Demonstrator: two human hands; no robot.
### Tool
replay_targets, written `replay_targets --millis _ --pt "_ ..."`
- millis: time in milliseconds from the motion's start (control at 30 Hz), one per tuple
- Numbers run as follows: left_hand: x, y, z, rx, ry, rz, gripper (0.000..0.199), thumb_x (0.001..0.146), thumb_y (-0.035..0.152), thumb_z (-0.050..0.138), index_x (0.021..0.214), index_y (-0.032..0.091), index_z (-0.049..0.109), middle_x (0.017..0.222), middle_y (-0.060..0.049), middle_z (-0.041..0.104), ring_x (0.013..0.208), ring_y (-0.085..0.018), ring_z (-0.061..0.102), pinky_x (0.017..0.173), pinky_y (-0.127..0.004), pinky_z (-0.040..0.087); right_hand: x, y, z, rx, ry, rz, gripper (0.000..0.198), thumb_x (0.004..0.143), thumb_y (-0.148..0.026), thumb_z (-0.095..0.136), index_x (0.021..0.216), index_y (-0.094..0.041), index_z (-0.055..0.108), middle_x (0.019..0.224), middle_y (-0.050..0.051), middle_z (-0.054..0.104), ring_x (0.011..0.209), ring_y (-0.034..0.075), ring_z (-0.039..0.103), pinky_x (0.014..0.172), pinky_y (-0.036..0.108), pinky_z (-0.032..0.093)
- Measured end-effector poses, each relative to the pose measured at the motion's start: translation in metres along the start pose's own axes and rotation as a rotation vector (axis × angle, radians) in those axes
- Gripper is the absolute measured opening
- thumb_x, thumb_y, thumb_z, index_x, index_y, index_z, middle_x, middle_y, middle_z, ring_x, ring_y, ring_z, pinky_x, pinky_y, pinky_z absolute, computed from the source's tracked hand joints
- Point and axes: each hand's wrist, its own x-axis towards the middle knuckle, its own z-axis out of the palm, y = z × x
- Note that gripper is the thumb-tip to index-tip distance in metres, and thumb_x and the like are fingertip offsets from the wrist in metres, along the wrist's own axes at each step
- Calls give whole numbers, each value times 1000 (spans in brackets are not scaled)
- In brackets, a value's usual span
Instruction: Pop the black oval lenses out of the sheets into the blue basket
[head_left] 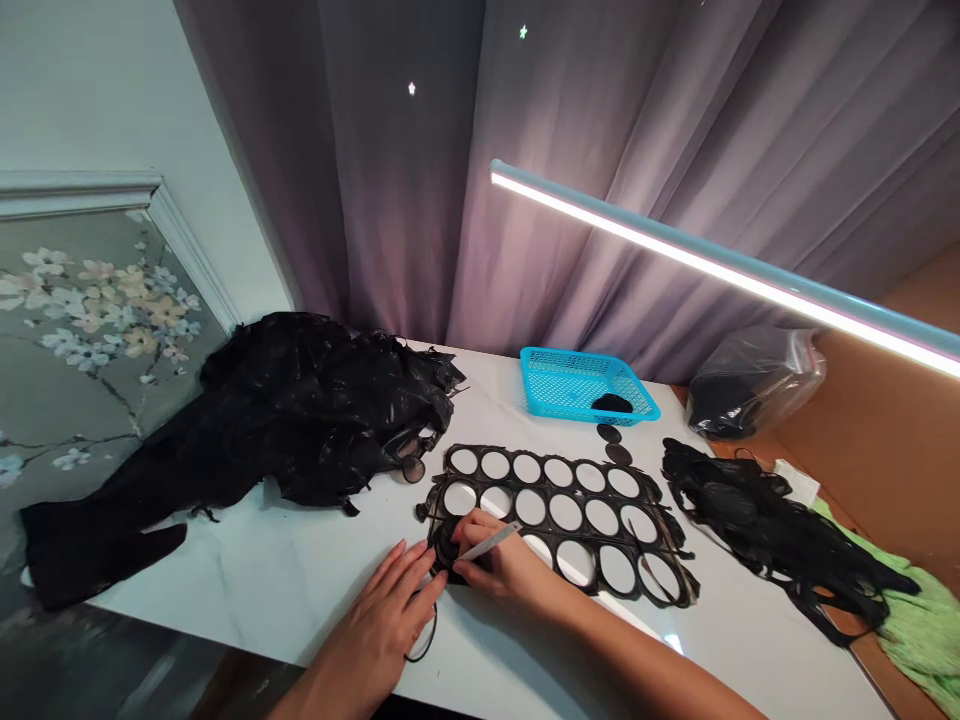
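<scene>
R hand [501, 572] grip pinched a thin blade [491, 541] over black punched sheet [570, 515]; L hand [386, 625] flat, fingers spread, on tabletop [300, 580]

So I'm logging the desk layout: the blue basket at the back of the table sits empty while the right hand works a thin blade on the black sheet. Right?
Not empty: the head view shows a black piece inside the blue basket. The right hand does hold a thin blade on the black sheet.

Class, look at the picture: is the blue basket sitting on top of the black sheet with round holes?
No, the blue basket stands on the white table beyond the sheet.
</scene>
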Motion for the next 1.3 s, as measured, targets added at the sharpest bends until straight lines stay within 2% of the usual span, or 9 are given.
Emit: replay_targets --millis 233,500,667,867,967,1133,1233,1300 --pt "0 2 7 -19 35 -34 35 94 11 43 123 22 61 126 -7 61 124 -25 52 104 -46 46 -2 -3 2 -70 1 -21 11 83 -11 60 78 -19 55 94 3 58 86 17 56 77 28 47" --pt "-1 3 11 -56 8 -53 45 92 7 44 132 23 54 127 -7 60 124 -26 52 104 -47 45 -1 -2 -1 -21 18 12 13 81 -8 62 79 -20 57 97 3 61 88 17 58 75 28 47" --pt "-2 3 10 -82 -7 -61 42 94 11 45 133 24 54 129 -8 59 126 -26 52 105 -48 44 0 -2 -2 7 15 17 10 84 -14 63 77 -19 58 96 3 60 87 16 57 75 27 47" --pt "-2 3 10 -87 -16 -60 43 94 10 45 134 23 54 130 -8 59 127 -27 51 105 -49 44 1 2 -1 -21 4 -19 13 82 -11 63 75 -19 56 97 4 60 87 16 58 75 26 47" --pt "-3 4 10 -93 -4 -64 45 93 8 43 133 24 54 132 -7 58 128 -26 49 106 -48 44 -3 0 5 -122 5 -31 14 83 -8 60 76 -20 55 98 4 61 87 16 58 77 27 48" --pt "-2 3 12 -92 -15 -59 48 89 3 41 131 21 55 132 -8 57 129 -26 48 105 -48 45 -10 -6 22 -504 -44 -117 11 86 -9 56 89 -20 56 105 10 63 94 24 55 83 37 45" --pt "-1 2 12 -70 19 -49 46 86 1 40 124 20 59 127 -9 61 125 -26 52 102 -47 47 0 -1 13 -414 72 -7 8 88 -13 53 84 -19 57 91 8 65 82 22 55 74 33 45" --pt "0 1 12 -56 39 -40 47 84 0 40 121 21 60 125 -8 62 123 -26 54 101 -46 49 10 3 -8 -285 226 117 14 92 -18 47 84 -19 58 83 6 64 73 19 55 66 29 43"
